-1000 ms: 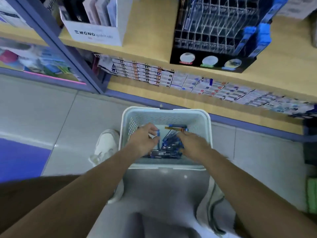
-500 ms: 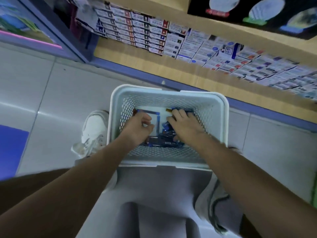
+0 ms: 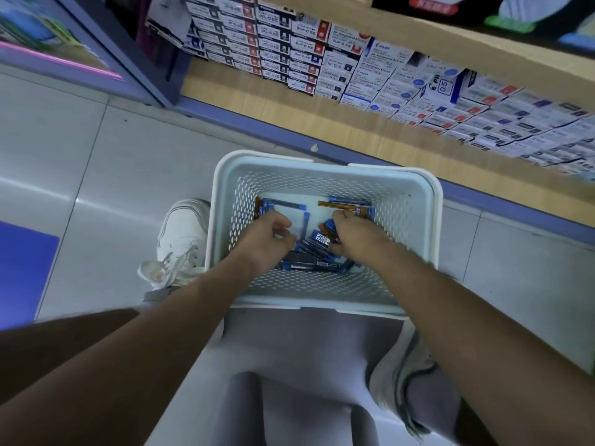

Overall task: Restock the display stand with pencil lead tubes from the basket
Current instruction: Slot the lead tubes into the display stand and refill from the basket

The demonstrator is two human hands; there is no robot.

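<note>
Pickup stage; pencil lead tubes (image 3: 309,263) lie loose in basket (image 3: 431,201) on floor (image 3: 112,175); right hand (image 3: 357,235) grip curled round several; left hand (image 3: 267,239) grip curled, contents cannot be told; display stand (image 3: 396,3) shows only its base edge; restocking judged still ahead.

The basket (image 3: 322,185) sits on the floor (image 3: 112,172), with the shelf (image 3: 257,101) behind it at 12 o'clock. Boxes (image 3: 354,69) lie stacked on that shelf. Pencil lead tubes (image 3: 317,241) lie in the basket, the left hand (image 3: 264,239) at their 9 o'clock and the right hand (image 3: 357,235) at 3. A shoe (image 3: 180,236) stands just beside the basket at 9 o'clock.
</note>
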